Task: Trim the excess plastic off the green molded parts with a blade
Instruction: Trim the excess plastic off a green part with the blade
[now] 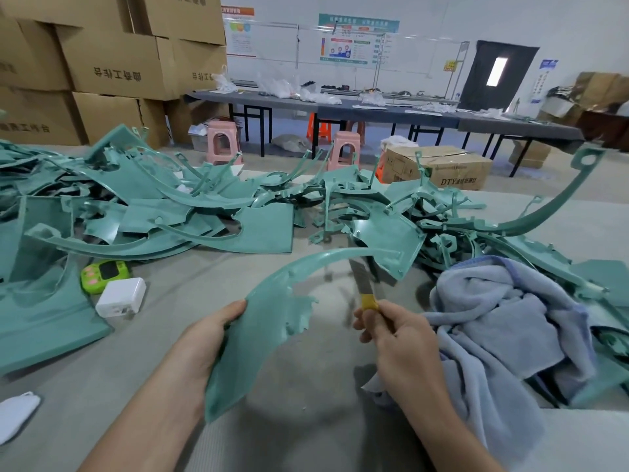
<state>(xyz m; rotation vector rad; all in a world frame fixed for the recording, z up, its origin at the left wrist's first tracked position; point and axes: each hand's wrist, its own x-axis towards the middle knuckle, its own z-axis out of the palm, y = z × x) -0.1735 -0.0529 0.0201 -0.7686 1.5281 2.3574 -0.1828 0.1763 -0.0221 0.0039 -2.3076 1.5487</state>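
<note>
My left hand (207, 338) grips a green molded part (258, 321) by its left edge, holding it up over the grey table. The part is a flat panel with a long curved arm arching right and ragged flash along its inner edge. My right hand (394, 338) holds a blade (362, 281) with a yellow-taped grip, the steel pointing up and away under the part's arm. The blade is blurred. A large pile of green parts (190, 206) sprawls across the table behind.
A blue-grey towel (503, 321) lies bunched at the right over more green parts. A green timer (103, 272) and a white charger block (121, 296) sit left of centre. A white mask (17, 413) lies at the near left. Cardboard boxes (112, 59) stack up behind.
</note>
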